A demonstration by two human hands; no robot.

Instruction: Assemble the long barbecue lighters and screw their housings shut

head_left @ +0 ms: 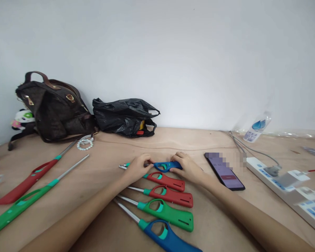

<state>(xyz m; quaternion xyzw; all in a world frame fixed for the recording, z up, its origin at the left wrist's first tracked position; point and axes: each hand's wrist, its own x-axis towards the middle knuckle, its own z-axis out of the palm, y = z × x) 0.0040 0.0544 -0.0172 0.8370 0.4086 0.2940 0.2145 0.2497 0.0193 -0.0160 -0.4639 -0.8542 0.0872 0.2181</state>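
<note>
Both my hands are on a small blue gas lighter (164, 166) at the far end of a row of lighters. My left hand (139, 168) pinches it by the nozzle end, hiding much of its metal tube. Fingers of my right hand (187, 167) are closed around the end of its handle. Nearer to me lie a red lighter (173, 181), a second red lighter (177, 197), a green lighter (174, 216) and a larger-looking blue lighter (174, 239). Their tubes all point left, and my left hand and forearm cover some of the tips.
To the left lie a long red lighter (28, 183) and a long green lighter (23, 206), by a beaded bracelet (84, 144). A dark backpack (60, 112) and black plastic bag (120, 117) stand behind. Rightward are a phone (224, 171), power strip (267, 182) and tilted bottle (257, 127).
</note>
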